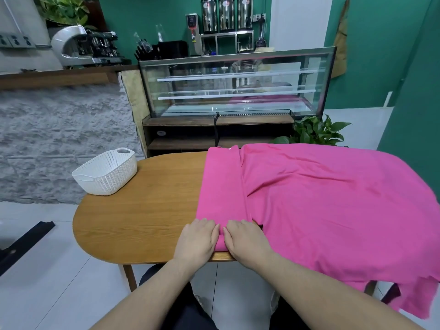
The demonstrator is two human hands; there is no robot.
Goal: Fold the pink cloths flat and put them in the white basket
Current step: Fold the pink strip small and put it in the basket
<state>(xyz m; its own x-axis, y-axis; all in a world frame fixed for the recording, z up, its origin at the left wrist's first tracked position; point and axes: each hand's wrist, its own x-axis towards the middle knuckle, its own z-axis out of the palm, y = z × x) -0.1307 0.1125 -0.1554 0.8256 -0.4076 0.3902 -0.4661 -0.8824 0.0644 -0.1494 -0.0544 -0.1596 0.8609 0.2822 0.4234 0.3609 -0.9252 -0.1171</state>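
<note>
I see both hands lying flat on the pink cloth point(321, 198) at the near edge of the wooden table point(142, 210). The left hand point(197, 239) and the right hand point(245, 241) sit side by side, nearly touching, palms down, with the fingers point(207, 225) straight and relaxed, pressing the fabric rather than grasping it. Under my fingertips lies a folded strip of the cloth, a long band that runs from the fingers away to the far edge of the table; its fold line starts just right of the right hand's fingers. Right of that hand the rest of the cloth spreads wide and wrinkled over the table's right half, and its near right corner hangs off the table edge, below and well right of the right wrist. The white basket point(107, 172) stands upright at the far left of the table, well apart from the left hand's fingers, beyond and to their left, with bare wood between. I cannot tell whether anything lies in it. Ahead of the fingers, past the table, stands a glass display case point(238, 84) with a leafy plant point(316, 132) at its right.
</note>
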